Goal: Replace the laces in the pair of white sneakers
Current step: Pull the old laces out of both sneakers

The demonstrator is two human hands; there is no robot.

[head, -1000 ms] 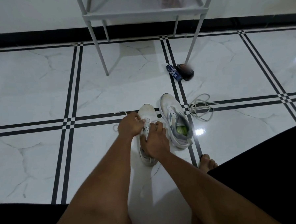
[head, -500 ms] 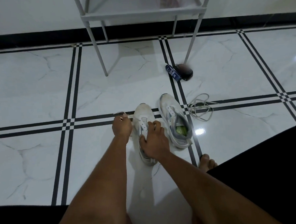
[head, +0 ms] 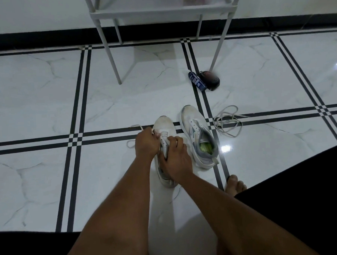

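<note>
I am looking down from a head camera at two bare forearms reaching forward over a white marble floor crossed by black stripes. The left hand is curling its fingers around a white lace, pinching it at the eyelets of the nearer sneaker; a loop of that lace is trailing on the floor just left of the hand. The right hand is gripping the same sneaker from above, fingers bent over its tongue and side, covering most of the heel end. The second sneaker is lying just beside it on the right, toe pointing away, unlaced, its green insole showing (the two shoes are close, though I cannot tell whether they are touching). A loose lace is sitting in a tangle on the floor near that second sneaker's right side. Farther off, a dark blue tube and a round dark object are resting together by one leg of a white metal rack. Bare toes are peeking out at lower right beside dark clothing.
</note>
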